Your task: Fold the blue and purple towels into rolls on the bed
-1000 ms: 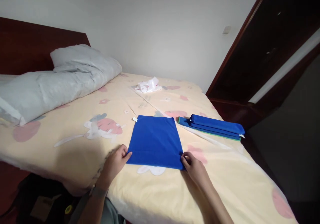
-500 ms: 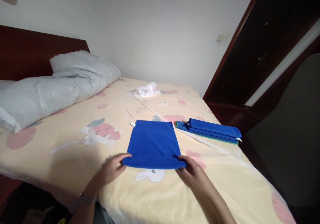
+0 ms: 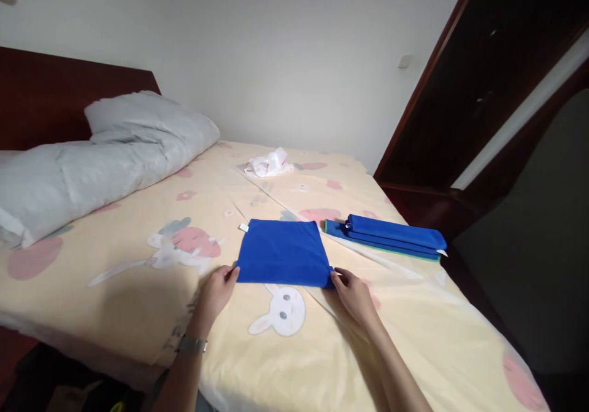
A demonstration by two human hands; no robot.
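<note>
A blue cloth (image 3: 283, 249) lies flat on the bed, its near edge folded over and a small white tag (image 3: 243, 228) at its far left corner. My left hand (image 3: 219, 289) pinches the near left corner of the fold between thumb and fingers. At the near right corner, my right hand (image 3: 352, 292) grips the same fold. Right of this cloth rests a stack of folded blue cloths (image 3: 391, 234), the lowest one edged in green.
The bed sheet (image 3: 151, 314) is pale yellow with rabbit and strawberry prints. A crumpled white plastic bag (image 3: 269, 163) sits toward the wall. A grey quilt (image 3: 105, 166) lies bunched at the left by the dark headboard (image 3: 69, 89). A dark wooden cabinet (image 3: 442, 117) stands at right.
Both hands have moved away from me, carrying the cloth's near edge farther over. The cloth now covers less depth, and more of the printed rabbit shows below it.
</note>
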